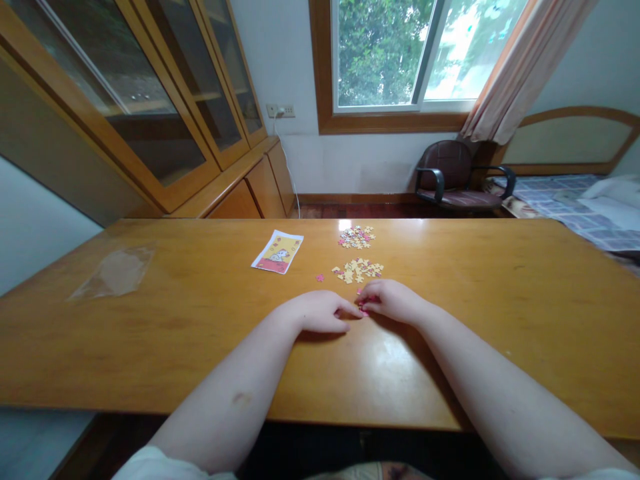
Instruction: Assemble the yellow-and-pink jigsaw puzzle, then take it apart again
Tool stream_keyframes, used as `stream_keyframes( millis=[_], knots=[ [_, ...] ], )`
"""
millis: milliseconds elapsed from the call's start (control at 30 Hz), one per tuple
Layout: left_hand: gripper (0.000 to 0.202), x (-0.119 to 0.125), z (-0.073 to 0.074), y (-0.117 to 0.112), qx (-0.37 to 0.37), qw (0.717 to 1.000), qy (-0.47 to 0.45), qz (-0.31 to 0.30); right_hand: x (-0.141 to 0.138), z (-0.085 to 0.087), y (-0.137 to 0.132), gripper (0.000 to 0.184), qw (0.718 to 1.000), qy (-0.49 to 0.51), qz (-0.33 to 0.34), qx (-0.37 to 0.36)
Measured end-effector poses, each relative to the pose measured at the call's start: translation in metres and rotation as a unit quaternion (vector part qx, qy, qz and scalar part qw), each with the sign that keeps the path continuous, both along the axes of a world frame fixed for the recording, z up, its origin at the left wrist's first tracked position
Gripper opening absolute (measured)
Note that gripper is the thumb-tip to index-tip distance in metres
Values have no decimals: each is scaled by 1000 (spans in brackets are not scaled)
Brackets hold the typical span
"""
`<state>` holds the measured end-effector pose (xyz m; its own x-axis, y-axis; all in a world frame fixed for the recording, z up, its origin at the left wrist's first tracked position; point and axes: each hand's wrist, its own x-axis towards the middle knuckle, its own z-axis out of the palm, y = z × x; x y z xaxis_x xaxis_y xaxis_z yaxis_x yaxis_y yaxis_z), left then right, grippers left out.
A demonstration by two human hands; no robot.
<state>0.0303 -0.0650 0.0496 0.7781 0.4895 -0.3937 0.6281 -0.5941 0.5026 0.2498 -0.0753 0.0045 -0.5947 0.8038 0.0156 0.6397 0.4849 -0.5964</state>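
My right hand (390,299) curls its fingers down over some small pink puzzle pieces (365,312) on the table. Part of those pieces is hidden under the fingers. From the left, my left hand (321,312) reaches to the same pieces with its index finger stretched out and touching their edge; its other fingers lie apart, low over the tabletop. Just beyond the hands lies a spread of yellow puzzle pieces (359,269) with a few pink ones. One loose pink puzzle piece (320,278) rests to the left of that spread.
A mixed heap of puzzle pieces (356,237) lies near the far edge of the wooden table (200,333). A picture card (278,252) is at the left of the heaps. Further left lies a clear plastic bag (117,272). Beyond the table stands a chair (450,175).
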Motion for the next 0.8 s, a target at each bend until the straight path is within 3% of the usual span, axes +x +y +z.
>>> stream_keyframes(
  millis=[367, 567, 667, 733, 800],
  knots=[
    [49, -1, -2, 1, -2, 1000, -8, 0, 0, 2, -3, 17, 999, -30, -33, 11],
    [50, 0, -1, 1, -4, 1000, -1, 3, 5, 6, 0, 21, 986, -47, -140, 81],
    [51, 0, -2, 1, -5, 1000, -2, 4, 10, 8, 1, 20, 980, -65, -171, 77],
    [51, 0, -2, 1, -5, 1000, -2, 4, 11, 10, 1, 18, 985, -50, -154, 64],
    [51, 0, -2, 1, -4, 1000, -3, 2, 9, 12, -2, 20, 994, -33, -94, 46]
  ],
)
